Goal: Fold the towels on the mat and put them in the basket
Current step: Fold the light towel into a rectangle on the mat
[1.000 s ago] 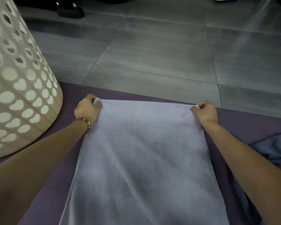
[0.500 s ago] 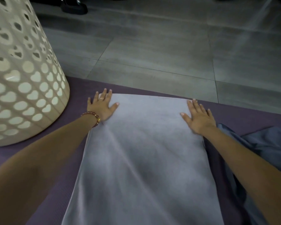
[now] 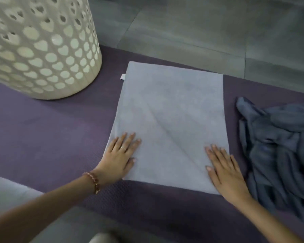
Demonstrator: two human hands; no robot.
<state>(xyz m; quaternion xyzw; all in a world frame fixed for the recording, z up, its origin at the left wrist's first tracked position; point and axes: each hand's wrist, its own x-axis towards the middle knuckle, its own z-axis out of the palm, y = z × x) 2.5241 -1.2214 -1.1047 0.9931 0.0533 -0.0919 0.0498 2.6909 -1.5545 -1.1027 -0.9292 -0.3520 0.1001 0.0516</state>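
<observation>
Both palms flat, fingers spread: left hand [image 3: 120, 157], right hand [image 3: 225, 170] pressing pale grey folded terry towel [image 3: 170, 120]. Soft, light, limp; pinch near corners.

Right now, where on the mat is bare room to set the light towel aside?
Widest bare mat: the patch bounded by the basket, the light towel and the left hand. A second strip lies along the towel's near edge. Crowded by the right hand: only a narrow gap separates the light towel from the crumpled dark towel.

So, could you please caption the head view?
Left hand and right hand press the grey towel flat on the mat.
</observation>
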